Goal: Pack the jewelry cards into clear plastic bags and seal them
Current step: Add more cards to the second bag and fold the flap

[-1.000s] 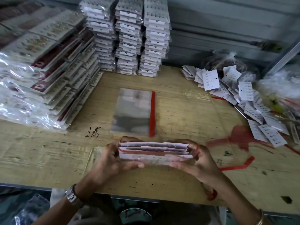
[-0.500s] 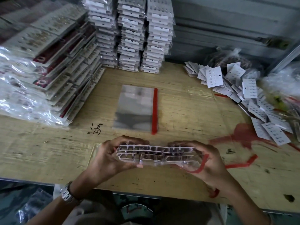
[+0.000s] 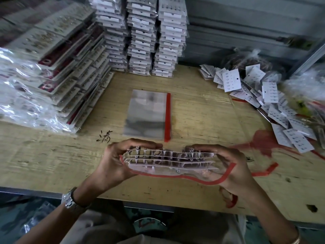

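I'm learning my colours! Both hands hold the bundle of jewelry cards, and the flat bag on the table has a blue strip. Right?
Not quite: the head view shows the strip on the flat clear bag on the table is red, not blue. The left hand and right hand do hold the bundle of jewelry cards.

Single head-worn wide-angle view, looking forward and down, close over the wooden table (image 3: 202,110)
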Demonstrator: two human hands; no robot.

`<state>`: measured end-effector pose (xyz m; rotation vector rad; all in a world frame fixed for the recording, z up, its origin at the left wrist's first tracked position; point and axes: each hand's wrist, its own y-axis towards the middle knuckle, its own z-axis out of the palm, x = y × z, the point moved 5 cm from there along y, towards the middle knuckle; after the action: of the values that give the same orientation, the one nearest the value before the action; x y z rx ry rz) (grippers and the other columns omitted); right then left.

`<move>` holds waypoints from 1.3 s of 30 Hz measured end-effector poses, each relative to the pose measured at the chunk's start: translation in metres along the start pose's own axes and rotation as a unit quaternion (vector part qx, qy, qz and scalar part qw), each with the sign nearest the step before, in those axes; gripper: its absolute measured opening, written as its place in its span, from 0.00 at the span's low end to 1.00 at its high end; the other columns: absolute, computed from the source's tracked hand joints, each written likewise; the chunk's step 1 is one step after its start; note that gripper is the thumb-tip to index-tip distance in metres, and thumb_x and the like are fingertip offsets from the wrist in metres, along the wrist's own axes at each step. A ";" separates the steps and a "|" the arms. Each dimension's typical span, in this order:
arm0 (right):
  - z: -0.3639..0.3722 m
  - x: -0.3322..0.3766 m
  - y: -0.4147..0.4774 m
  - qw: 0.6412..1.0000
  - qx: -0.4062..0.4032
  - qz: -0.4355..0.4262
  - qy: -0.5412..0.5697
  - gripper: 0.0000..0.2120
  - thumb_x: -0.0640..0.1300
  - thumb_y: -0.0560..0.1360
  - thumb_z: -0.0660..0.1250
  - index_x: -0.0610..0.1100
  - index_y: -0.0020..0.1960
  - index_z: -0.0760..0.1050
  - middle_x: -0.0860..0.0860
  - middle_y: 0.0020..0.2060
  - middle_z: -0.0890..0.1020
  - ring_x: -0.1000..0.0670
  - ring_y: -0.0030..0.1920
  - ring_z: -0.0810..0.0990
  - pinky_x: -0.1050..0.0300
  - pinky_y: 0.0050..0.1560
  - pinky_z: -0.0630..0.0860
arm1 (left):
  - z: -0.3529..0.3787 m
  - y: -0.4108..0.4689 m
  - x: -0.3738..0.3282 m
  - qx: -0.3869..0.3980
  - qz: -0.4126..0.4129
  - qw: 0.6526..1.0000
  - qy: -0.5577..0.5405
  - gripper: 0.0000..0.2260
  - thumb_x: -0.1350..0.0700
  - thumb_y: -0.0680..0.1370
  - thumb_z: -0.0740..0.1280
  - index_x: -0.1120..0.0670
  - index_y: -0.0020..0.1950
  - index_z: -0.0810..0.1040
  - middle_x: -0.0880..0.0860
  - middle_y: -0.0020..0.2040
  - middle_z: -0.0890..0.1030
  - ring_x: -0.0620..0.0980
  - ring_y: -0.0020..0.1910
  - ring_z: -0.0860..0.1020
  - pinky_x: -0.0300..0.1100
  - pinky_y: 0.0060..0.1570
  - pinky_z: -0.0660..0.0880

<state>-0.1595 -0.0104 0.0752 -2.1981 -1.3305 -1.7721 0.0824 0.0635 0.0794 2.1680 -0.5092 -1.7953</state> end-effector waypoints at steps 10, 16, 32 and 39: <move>0.004 -0.004 -0.006 0.999 0.020 0.021 -0.013 0.28 0.37 0.67 0.75 0.51 0.65 0.76 0.54 0.59 0.83 0.48 0.56 0.84 0.55 0.57 0.80 | 0.005 -0.006 0.010 0.005 -0.023 0.999 -0.031 0.20 0.47 0.72 0.73 0.58 0.58 0.77 0.36 0.57 0.82 0.38 0.53 0.82 0.34 0.50 0.79; 0.002 -0.014 -0.002 0.999 0.031 0.016 -0.024 0.25 0.29 0.66 0.75 0.40 0.61 0.75 0.46 0.59 0.82 0.43 0.59 0.82 0.45 0.59 0.79 | 0.004 -0.004 0.028 0.022 0.032 0.998 0.043 0.17 0.51 0.73 0.74 0.60 0.55 0.79 0.57 0.58 0.83 0.55 0.58 0.82 0.60 0.59 0.76; -0.029 -0.062 0.038 0.866 0.137 -0.173 -0.449 0.05 0.39 0.80 0.63 0.38 0.54 0.73 0.39 0.61 0.79 0.40 0.60 0.78 0.44 0.56 0.76 | 0.011 0.087 0.079 0.206 0.225 0.881 0.363 0.21 0.67 0.72 0.64 0.54 0.63 0.78 0.52 0.66 0.78 0.49 0.68 0.75 0.55 0.62 0.75; -0.017 -0.070 0.021 0.814 0.224 -0.180 -0.506 0.09 0.36 0.75 0.68 0.34 0.54 0.80 0.37 0.61 0.79 0.39 0.58 0.80 0.47 0.52 0.80 | 0.011 0.081 0.112 0.278 0.234 0.837 0.409 0.25 0.55 0.81 0.61 0.39 0.75 0.62 0.41 0.76 0.65 0.43 0.72 0.68 0.52 0.62 0.76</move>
<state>-0.1597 -0.0731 0.0343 -2.7245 -2.1106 -0.0422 0.0828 -0.0585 0.0134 2.5634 -1.2768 -0.3815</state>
